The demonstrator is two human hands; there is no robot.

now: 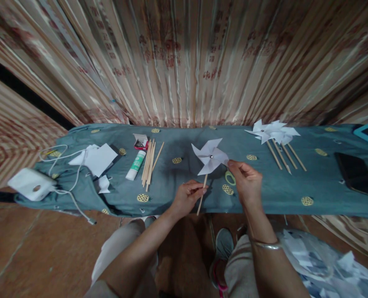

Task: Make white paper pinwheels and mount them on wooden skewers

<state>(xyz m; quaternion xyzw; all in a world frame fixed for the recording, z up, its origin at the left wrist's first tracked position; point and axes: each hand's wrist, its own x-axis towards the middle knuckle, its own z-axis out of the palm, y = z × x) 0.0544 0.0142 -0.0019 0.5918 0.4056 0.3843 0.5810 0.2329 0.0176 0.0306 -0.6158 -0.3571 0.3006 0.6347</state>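
Note:
A white paper pinwheel (210, 156) on a thin wooden stick is held up over the blue-grey cloth (171, 182). My left hand (187, 196) is closed on the stick below the paper wheel. My right hand (245, 180) pinches the tip of the wheel's right blade between thumb and forefinger. A silver pin head shows at the wheel's centre.
Loose wooden sticks (149, 163), a glue stick (136, 164) and a small red box (141, 143) lie to the left, with white paper pieces (97, 158) and a white device (31, 184) with cable. Several pinwheels (272, 133) lie right, plus a dark phone (356, 174). Paper scraps (323, 265) fill a bag below.

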